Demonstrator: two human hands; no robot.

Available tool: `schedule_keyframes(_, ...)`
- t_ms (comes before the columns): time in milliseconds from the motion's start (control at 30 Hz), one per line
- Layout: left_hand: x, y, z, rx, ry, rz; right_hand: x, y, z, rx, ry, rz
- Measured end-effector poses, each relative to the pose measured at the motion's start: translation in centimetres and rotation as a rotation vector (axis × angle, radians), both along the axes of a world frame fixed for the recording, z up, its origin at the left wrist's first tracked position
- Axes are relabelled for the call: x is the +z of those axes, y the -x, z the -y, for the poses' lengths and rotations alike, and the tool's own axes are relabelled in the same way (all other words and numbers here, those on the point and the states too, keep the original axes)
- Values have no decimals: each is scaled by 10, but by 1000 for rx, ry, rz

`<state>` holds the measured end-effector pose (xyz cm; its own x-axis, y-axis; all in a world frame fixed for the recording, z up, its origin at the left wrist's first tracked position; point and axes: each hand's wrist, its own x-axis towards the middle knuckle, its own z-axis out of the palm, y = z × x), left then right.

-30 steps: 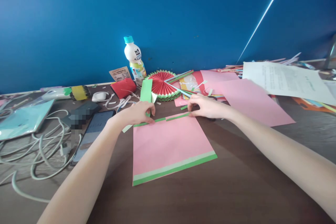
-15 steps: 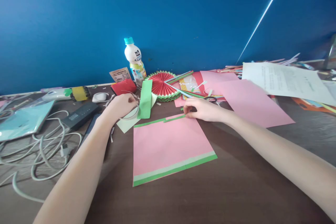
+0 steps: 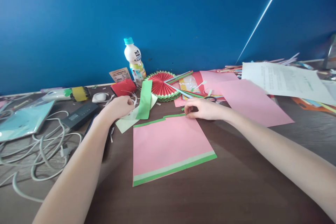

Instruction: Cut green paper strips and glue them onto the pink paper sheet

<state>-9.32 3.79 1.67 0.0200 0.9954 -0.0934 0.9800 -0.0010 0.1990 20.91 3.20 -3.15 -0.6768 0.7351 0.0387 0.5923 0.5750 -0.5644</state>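
A pink sheet (image 3: 169, 147) lies on the dark table, with pale and bright green bands along its near edge and a green strip on the left part of its far edge. My right hand (image 3: 195, 108) pinches a narrow green strip (image 3: 174, 115) at the sheet's far right edge. Over by the red pouch (image 3: 124, 87), my left hand (image 3: 123, 105) has its fingers curled; whatever is between them is too small to make out. Beside it, a wide green strip (image 3: 145, 99) rests across a pale green paper (image 3: 126, 120).
A bottle (image 3: 135, 61) and a red-green pleated fan (image 3: 162, 85) stand near the blue wall. Cables (image 3: 42, 147), a black box (image 3: 80, 116) and a white case (image 3: 100, 97) lie left. Pink paper (image 3: 254, 101) and a printed sheet (image 3: 286, 80) lie right.
The narrow green strip in my right hand has shifted away from me, to the sheet's far edge. My left hand has moved slightly left, and the round white item by it no longer shows.
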Motion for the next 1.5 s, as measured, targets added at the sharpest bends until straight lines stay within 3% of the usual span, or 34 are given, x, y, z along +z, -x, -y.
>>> schedule_keyframes(167,12,-3,4,102,-80,247,2,2,1,-104,-27,-40)
schedule_keyframes(333,21,-18,16,-166,-17,628,11,2,3,-185,-114,-140)
schedule_keyframes(533,17,-42,28,-361,213,832,18,11,10,-217,249,-489)
schedule_keyframes(700,14,-61,37,-445,298,778,19,21,16,-196,569,-779)
schedule_keyframes(833,9,-68,39,-470,330,793,20,26,20,-219,679,-918)
schedule_keyframes(1067,-3,-71,39,-462,286,778,20,27,22,-218,551,-987)
schedule_keyframes(1267,-2,-78,43,-515,228,792,23,26,23,-207,392,-979)
schedule_keyframes(1400,2,-79,44,-493,164,673,25,25,22,-277,269,-959)
schedule_keyframes(1500,2,-79,44,-455,76,695,28,24,20,-352,175,-887)
